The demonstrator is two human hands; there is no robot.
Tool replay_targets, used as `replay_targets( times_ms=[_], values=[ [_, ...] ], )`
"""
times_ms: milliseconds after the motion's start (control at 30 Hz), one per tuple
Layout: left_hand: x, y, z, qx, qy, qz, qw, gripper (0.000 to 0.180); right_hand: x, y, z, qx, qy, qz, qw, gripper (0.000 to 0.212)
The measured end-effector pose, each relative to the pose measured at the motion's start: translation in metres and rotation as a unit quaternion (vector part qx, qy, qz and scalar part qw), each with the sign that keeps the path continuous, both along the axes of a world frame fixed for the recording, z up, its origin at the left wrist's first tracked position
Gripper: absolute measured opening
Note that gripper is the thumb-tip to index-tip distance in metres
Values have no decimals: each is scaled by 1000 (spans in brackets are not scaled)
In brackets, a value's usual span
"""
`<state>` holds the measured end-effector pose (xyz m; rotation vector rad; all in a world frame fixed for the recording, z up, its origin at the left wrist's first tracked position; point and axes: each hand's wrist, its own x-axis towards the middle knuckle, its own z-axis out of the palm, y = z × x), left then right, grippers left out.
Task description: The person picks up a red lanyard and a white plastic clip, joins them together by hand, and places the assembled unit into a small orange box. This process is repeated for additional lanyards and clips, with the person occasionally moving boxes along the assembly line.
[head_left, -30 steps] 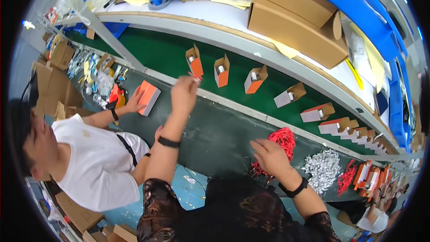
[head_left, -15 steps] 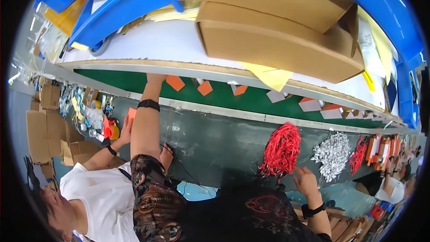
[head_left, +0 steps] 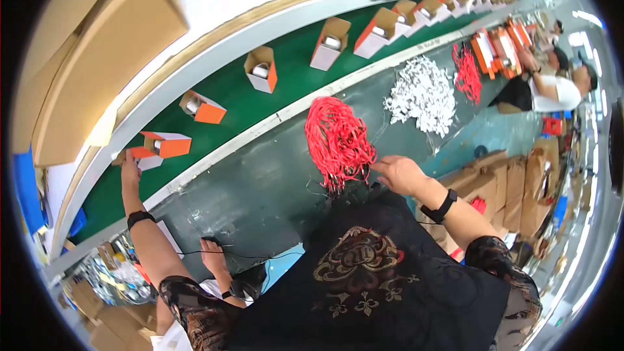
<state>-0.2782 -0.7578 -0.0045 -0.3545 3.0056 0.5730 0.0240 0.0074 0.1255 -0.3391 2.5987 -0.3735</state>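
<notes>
At the far left of the green conveyor belt [head_left: 227, 109], my left hand [head_left: 130, 170] has its fingers at the brown flap of an open orange and white box [head_left: 174, 145], seemingly gripping it. Something white shows inside that box. My right hand [head_left: 402, 175] is at the right edge of a heap of red cords [head_left: 335, 140] on the dark worktable. Its fingers are bent together, with the tips against the heap; whatever they pinch is hidden.
More open boxes [head_left: 261, 70] with white items inside line the belt. Beyond the red heap lie white cords [head_left: 424, 94] and a smaller red bundle [head_left: 467, 75]. Cardboard cartons [head_left: 110, 65] stand on the shelf above. A co-worker's hand [head_left: 212, 257] rests on the table at lower left.
The view has swung to the right and tilted, showing more of the belt and its boxes. My right hand has come up to the red heap. My left hand, partly hidden before, now shows at a box.
</notes>
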Motion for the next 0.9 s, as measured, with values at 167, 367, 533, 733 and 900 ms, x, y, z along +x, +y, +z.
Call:
replay_targets(
  times_ms=[167,367,533,733,900],
  values=[
    [23,60,46,23,142,138,980,47,21,18,-6,-2,-27,-65,998,32],
    [95,198,103,-118,265,75,954,25,29,72,-47,-22,23,-142,989,26],
    [142,416,69,59,234,-302,922,18,9,137,-79,-11,80,-187,979,25],
    [131,567,4,21,78,-386,919,28,-17,193,-78,40,47,-232,971,24],
    [130,597,2,-10,41,-439,898,16,-24,211,-104,-6,53,-227,972,25]
  ],
)
